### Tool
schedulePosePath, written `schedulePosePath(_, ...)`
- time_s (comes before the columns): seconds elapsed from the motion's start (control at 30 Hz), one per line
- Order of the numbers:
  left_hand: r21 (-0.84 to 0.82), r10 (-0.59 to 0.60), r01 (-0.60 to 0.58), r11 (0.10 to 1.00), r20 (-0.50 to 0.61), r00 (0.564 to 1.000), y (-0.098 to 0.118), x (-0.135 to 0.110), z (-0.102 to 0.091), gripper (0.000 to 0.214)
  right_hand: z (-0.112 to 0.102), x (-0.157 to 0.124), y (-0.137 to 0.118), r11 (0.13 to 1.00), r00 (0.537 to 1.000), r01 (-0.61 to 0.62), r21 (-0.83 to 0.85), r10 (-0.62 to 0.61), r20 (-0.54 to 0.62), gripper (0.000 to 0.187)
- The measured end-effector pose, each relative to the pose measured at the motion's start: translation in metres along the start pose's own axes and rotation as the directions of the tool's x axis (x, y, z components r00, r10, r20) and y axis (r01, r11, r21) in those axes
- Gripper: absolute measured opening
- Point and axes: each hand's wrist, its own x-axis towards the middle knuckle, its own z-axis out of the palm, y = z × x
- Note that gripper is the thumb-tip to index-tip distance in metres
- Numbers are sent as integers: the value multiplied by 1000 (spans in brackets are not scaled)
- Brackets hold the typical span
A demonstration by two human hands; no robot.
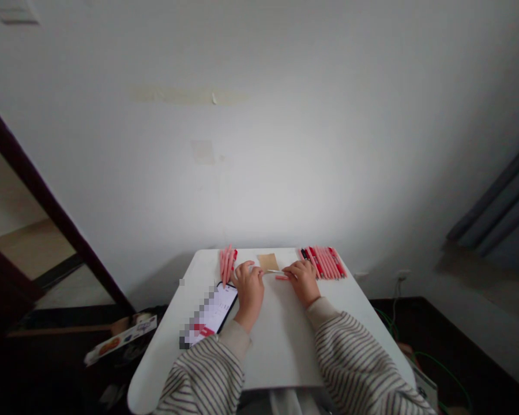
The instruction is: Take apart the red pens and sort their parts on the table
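Note:
My left hand (pixel 248 286) rests on the white table (pixel 277 340) with its fingers curled round one end of a thin pale pen part (pixel 273 271). My right hand (pixel 303 278) is closed at the other end, beside a pink pen piece (pixel 281 278) lying on the table. A small bunch of pink pens (pixel 227 262) lies just behind my left hand. A row of several pink and red pens (pixel 324 262) lies behind my right hand. A small brown card (pixel 268 261) sits between the two groups.
A phone (pixel 211 314) with a lit screen lies left of my left hand. A box (pixel 121 340) sits on the dark floor at the left. A bare wall rises behind the table, a wall socket (pixel 402 275) and green cable (pixel 432 357) at right.

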Motion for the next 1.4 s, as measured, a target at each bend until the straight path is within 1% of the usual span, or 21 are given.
schedulePosePath(0.27, -9, 29, -29, 1000, -7, 1000, -3, -1, 3, 14, 2, -1, 1, 1000, 1000, -3, -5, 3, -12, 13)
schedulePosePath(0.43, -8, 24, -24, 1000, -12, 1000, -2, -1, 1, 15, 5, -1, 5, 1000, 999, -8, -10, 7, -32, 14)
schedulePosePath(0.83, -8, 34, -34, 999, -6, 999, 0, -1, 1, 12, 2, -2, 3, 1000, 1000, 5, 20, -5, -13, 15)
schedulePosePath(1.1, -53, 52, -52, 997, -5, 999, 1, -2, 3, 12, 3, -1, 1, 999, 1000, 6, 36, -6, 1, 13)
schedulePosePath(1.4, -87, 91, -90, 992, 12, 996, 0, -2, 4, 14, 5, -2, 4, 998, 1000, 21, 64, -21, 9, 14)
